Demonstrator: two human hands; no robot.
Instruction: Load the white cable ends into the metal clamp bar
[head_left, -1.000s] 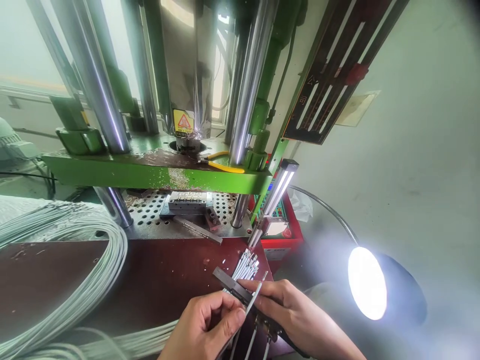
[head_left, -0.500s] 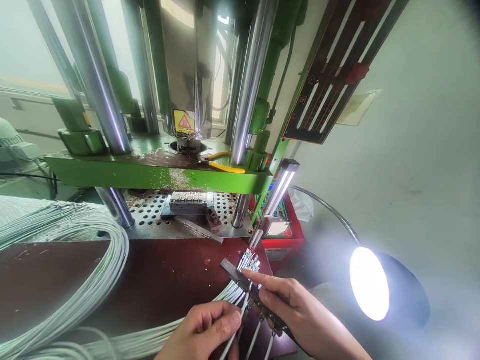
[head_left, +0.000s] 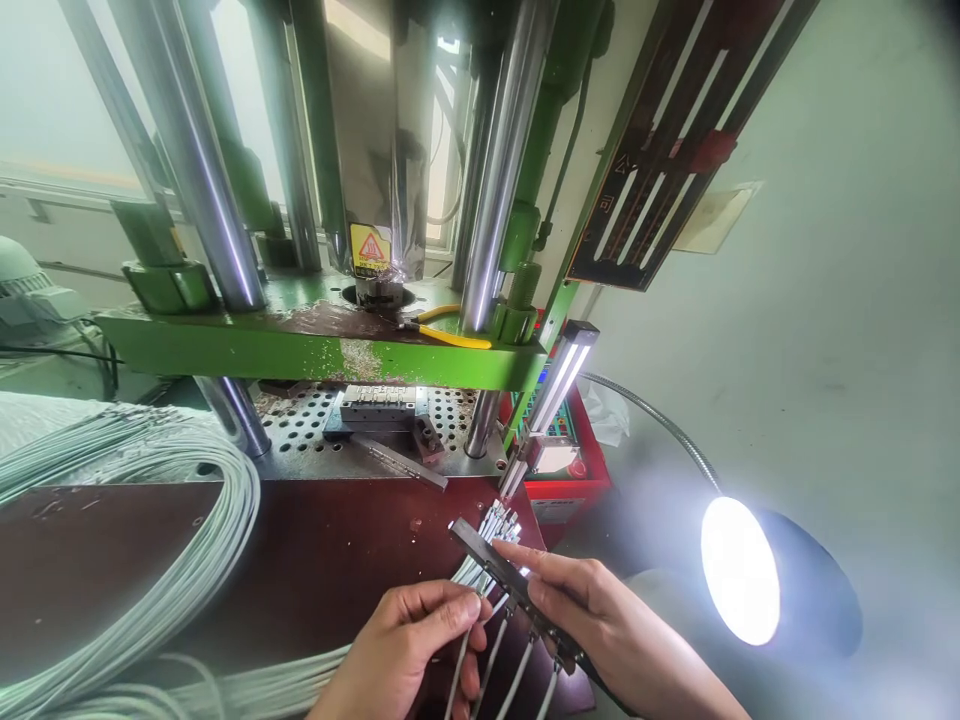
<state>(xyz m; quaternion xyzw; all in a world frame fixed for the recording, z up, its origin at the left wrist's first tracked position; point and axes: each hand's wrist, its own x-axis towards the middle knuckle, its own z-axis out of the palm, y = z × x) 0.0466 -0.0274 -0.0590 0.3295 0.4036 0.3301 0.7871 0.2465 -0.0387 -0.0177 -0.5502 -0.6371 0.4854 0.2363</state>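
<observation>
From my head camera, my right hand (head_left: 600, 625) held the dark metal bar (head_left: 514, 585) by its near end, fingers closed around it, the bar slanting up and away over the right edge of the brown worktop (head_left: 225, 560). My left hand (head_left: 409, 650) pinched one white cable (head_left: 459, 670) between thumb and forefinger, fingers narrow on it, its tip just under the bar. Half a second before, three cables hung from the bar; now four hung side by side, and my left hand had risen closer to the bar. The loose cable ends (head_left: 499, 522) lay just behind the bar's far tip. The white cable coil (head_left: 150, 520) stayed at the left, the green press (head_left: 315, 345) behind it, and the lamp (head_left: 739, 570) glared at the right.
</observation>
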